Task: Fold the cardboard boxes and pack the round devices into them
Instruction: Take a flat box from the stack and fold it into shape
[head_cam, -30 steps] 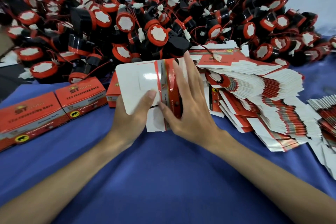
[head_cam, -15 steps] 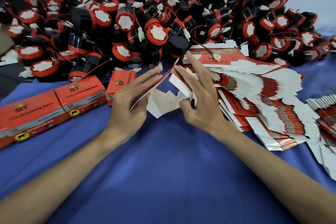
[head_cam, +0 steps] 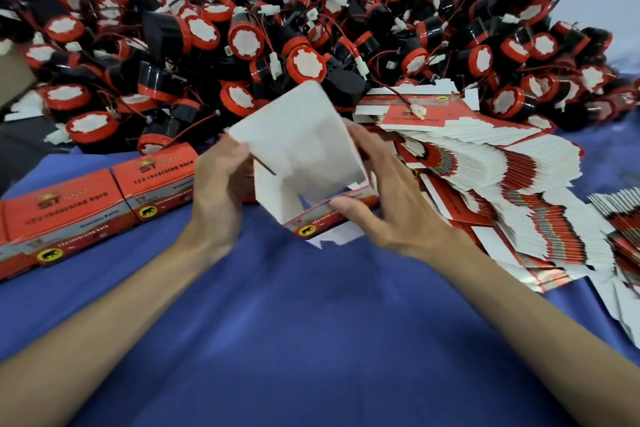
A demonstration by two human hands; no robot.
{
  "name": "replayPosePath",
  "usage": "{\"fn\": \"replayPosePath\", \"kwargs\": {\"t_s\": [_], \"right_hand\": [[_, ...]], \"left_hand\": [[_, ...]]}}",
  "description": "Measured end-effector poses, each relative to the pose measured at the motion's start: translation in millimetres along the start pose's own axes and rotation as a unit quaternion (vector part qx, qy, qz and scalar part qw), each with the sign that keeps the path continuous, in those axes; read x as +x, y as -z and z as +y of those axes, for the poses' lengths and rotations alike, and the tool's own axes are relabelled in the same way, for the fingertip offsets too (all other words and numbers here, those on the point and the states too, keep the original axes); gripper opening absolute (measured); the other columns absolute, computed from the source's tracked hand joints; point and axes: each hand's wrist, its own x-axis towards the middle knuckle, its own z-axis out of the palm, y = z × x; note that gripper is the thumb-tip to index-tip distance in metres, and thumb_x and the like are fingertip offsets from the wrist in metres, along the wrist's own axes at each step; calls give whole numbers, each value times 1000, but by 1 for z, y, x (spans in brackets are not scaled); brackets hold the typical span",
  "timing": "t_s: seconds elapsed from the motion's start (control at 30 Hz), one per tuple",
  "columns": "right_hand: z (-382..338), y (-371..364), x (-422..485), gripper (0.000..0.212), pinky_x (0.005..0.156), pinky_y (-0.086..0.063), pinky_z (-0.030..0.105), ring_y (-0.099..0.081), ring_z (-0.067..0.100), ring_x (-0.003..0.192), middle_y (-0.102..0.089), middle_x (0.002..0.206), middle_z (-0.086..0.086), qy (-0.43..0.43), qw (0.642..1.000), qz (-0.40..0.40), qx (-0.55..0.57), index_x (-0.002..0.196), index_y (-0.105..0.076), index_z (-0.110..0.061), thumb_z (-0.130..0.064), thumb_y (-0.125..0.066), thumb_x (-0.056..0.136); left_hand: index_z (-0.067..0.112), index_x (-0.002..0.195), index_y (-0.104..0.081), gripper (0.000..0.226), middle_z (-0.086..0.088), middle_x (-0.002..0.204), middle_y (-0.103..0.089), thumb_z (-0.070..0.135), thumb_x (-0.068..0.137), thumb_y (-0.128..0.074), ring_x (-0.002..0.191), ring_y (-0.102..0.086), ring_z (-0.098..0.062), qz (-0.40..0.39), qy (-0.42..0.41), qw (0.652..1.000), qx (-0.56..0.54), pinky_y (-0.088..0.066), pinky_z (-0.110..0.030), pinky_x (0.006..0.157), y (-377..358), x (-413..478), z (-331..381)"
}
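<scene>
A half-formed cardboard box (head_cam: 304, 149), white inside and red outside, stands open above the blue cloth with its lid flap raised. My left hand (head_cam: 218, 184) grips its left wall. My right hand (head_cam: 384, 198) holds its right side, thumb pressed on the red front edge. Behind them a big heap of round black-and-red devices (head_cam: 308, 62) with wires fills the back. A fanned stack of flat box blanks (head_cam: 485, 177) lies to the right of my right hand.
Folded red boxes (head_cam: 69, 211) sit in a row at the left on the blue cloth (head_cam: 311, 322). More flat blanks (head_cam: 623, 218) lie at the far right edge. A brown carton corner (head_cam: 10, 76) shows at far left.
The flat blank I held has been opened up into a box shape. Both hands shifted to its sides, and its white inside now faces me.
</scene>
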Motion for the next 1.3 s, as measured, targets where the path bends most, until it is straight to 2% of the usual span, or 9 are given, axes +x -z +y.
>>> {"fn": "replayPosePath", "kwargs": {"t_s": [0.07, 0.2, 0.33, 0.43, 0.63, 0.8, 0.9, 1.13, 1.3], "right_hand": [[-9, -9, -2, 72, 101, -42, 22, -48, 13, 125, -46, 140, 8, -62, 992, 64, 93, 148, -20, 0, -38, -45, 92], [-21, -25, -16, 62, 107, -40, 44, -44, 18, 132, -44, 145, 4, -121, 974, 72, 179, 149, -10, -32, -38, -41, 95], [-17, -26, -24, 42, 100, -36, 14, -45, -2, 123, -43, 138, -20, -128, 968, 80, 202, 136, -32, -42, -35, -41, 96], [-14, -26, -26, 32, 94, -39, 11, -47, 2, 123, -48, 130, 6, -109, 967, 88, 213, 128, -48, -33, -27, -42, 97], [-13, -29, -24, 33, 90, -41, 13, -52, 9, 117, -52, 121, 13, -104, 971, 107, 186, 105, -64, -16, -39, -42, 99], [-19, -34, -23, 32, 89, -42, 18, -54, 3, 106, -51, 113, 5, -95, 968, 152, 174, 97, -65, -18, -30, -36, 101], [-20, -34, -21, 17, 81, -42, 21, -52, -1, 95, -50, 110, -18, -96, 965, 169, 174, 107, -53, -28, -24, -40, 97], [-15, -33, -19, 30, 81, -50, 20, -57, -5, 102, -46, 117, -39, -87, 956, 166, 224, 116, -36, -36, -28, -50, 92], [-15, -33, -19, 36, 90, -48, 25, -58, 7, 111, -57, 121, -9, -91, 950, 164, 250, 125, -33, -31, -39, -52, 95]], "left_hand": [[23, 121, -42, 44, 1, 118, -59, 35, 79, -46, 97, -61, -9, -54, -50, 997, -1, -51, -28, 72, -7, -4, 3], [18, 114, -22, 53, 4, 125, -40, 22, 78, -61, 113, -50, -3, -99, -127, 979, 124, -46, -16, 85, -21, -23, -13], [25, 116, -35, 46, 15, 119, -55, 29, 80, -64, 108, -58, 4, -81, -80, 985, 132, -47, -12, 81, -22, -23, -13], [29, 114, -47, 33, 30, 110, -59, 31, 84, -60, 104, -58, 8, -78, -83, 981, 158, -45, -8, 81, -19, -20, -12], [27, 84, -63, 15, 2, 109, -51, 36, 88, -53, 105, -52, 8, -87, -114, 956, 256, -39, -10, 88, -16, -19, -13], [-3, 75, -65, 57, 4, 105, -46, 44, 97, -42, 89, -50, 7, -86, -162, 945, 270, -39, -10, 79, -19, -21, -15], [17, 99, -49, 11, 11, 100, -47, 27, 94, -48, 89, -52, 5, -70, -155, 960, 224, -41, -11, 77, -21, -23, -20], [31, 123, -31, 44, 9, 118, -53, 44, 90, -58, 108, -58, -9, -74, -158, 968, 180, -48, -22, 89, -21, -19, -15], [16, 102, -53, 29, -8, 104, -56, 44, 94, -49, 102, -53, 0, -96, -186, 946, 246, -40, -15, 90, -15, -17, -16]]}}
